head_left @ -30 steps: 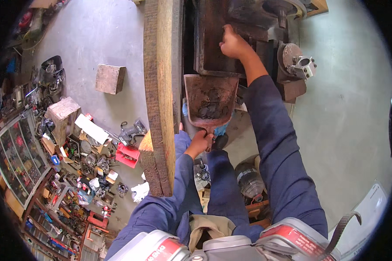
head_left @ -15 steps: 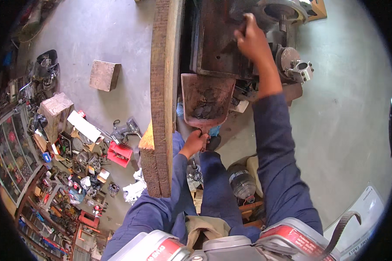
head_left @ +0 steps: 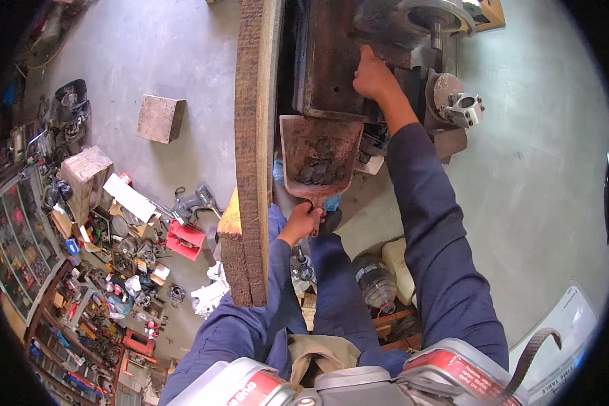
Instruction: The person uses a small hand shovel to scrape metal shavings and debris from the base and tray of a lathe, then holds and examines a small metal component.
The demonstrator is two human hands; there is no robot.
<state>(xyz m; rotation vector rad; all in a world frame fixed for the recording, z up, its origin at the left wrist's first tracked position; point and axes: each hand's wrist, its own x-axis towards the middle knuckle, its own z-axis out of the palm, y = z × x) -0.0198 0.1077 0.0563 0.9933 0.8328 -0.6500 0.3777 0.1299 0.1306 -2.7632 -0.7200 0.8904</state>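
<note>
Dark metal machinery (head_left: 326, 64) fills the upper centre, a wooden beam (head_left: 250, 135) just left of it. Below, near mid-frame, sits the reddish scoop (head_left: 291, 155), its handle (head_left: 317, 202) clamped in my left hand (head_left: 302, 222). My right hand (head_left: 375, 78) curls over the machinery; whether it grips anything I cannot tell. Dark debris (head_left: 320, 164) lies in the scoop.

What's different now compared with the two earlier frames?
The right hand swung to the right over the dark metal surface, then came back left and a little nearer the person. No new grasp or release is visible, though its fingertips are hard to read. The left hand still grips the scoop, which stays by the metal's near edge with dark debris in it.
</note>
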